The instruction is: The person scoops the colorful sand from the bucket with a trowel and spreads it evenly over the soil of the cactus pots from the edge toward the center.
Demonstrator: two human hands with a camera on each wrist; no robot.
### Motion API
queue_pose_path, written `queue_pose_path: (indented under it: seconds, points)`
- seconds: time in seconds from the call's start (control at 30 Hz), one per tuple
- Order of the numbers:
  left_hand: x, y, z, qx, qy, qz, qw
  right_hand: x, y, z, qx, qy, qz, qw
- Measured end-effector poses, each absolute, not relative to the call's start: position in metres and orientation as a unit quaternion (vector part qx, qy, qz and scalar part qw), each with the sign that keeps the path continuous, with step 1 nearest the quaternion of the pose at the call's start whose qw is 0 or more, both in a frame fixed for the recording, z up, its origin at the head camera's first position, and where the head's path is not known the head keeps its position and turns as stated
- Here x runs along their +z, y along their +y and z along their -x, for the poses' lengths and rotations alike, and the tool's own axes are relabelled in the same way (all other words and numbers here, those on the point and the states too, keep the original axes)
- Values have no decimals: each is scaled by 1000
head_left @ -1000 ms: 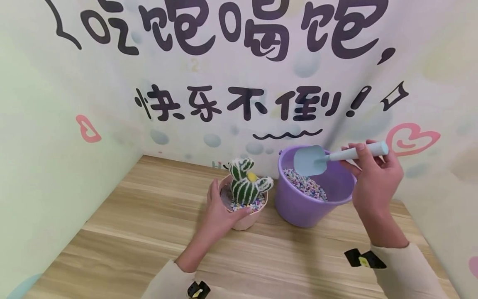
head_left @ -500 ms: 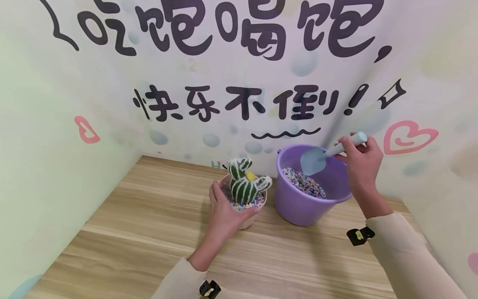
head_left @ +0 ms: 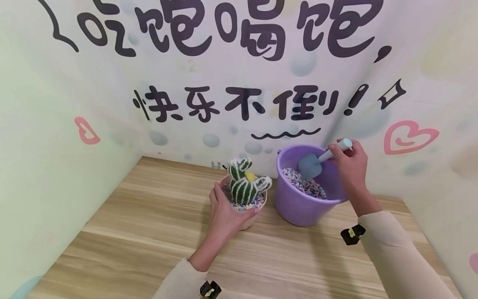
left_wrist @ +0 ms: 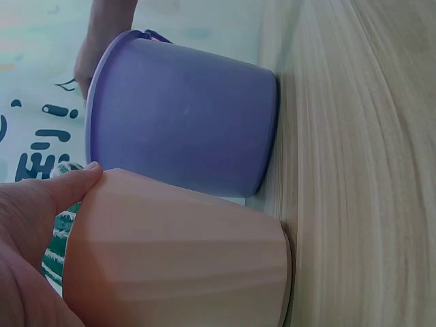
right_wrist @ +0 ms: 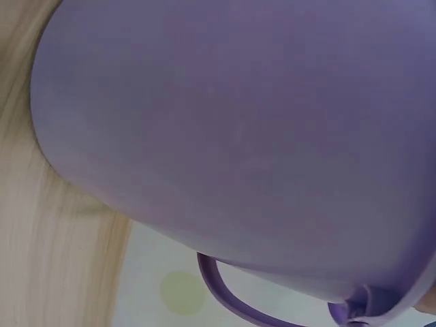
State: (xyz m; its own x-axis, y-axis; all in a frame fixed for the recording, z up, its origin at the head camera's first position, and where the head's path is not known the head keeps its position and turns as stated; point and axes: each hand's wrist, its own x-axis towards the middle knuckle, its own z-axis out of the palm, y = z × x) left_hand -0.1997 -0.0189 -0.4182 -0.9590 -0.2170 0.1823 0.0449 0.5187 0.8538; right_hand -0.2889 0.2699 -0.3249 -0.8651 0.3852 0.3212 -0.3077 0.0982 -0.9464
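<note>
My left hand (head_left: 225, 216) holds a pale pink flowerpot (head_left: 251, 223) at its rim, thumb at the near side and fingers at the left. In the pot stands a knitted green cactus (head_left: 244, 190) with white stripes and a yellow bloom, small colourful pebbles (head_left: 257, 202) round its foot. My right hand (head_left: 351, 166) grips the handle of a light blue toy shovel (head_left: 310, 167). The blade is tilted down inside a purple bucket (head_left: 298, 211), at the multicoloured pebbles (head_left: 298, 179); whether it touches them I cannot tell. In the right wrist view the bucket (right_wrist: 231, 136) hides the shovel.
Bucket and pot stand side by side on a wooden tabletop (head_left: 149, 207), near the back wall (head_left: 179, 137) with its printed lettering. The bucket's curved handle (right_wrist: 228, 293) hangs at its side in the right wrist view. Further walls rise at left and right.
My right hand has moved left and lowered the shovel's blade from above the bucket's rim down into it. The left hand stays on the pot, its thumb slightly further right.
</note>
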Motion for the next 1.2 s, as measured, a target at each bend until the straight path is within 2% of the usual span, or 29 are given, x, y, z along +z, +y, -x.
queue_pose_path:
  seconds: [0.3, 0.6, 0.97, 1.2]
  points:
    - [-418, -22, 205, -490, -862, -40, 122, -331, 269, 291, 662, -719, 7, 210]
    - [-417, -27, 209, -491, -866, -38, 81, -333, 269, 292, 592, -790, -24, 155]
    - [-417, -31, 212, -494, -867, -21, 67, -334, 269, 290, 528, -838, -42, 130]
    - [-417, -33, 214, -492, -868, -21, 64, -335, 267, 291, 509, -848, -43, 138]
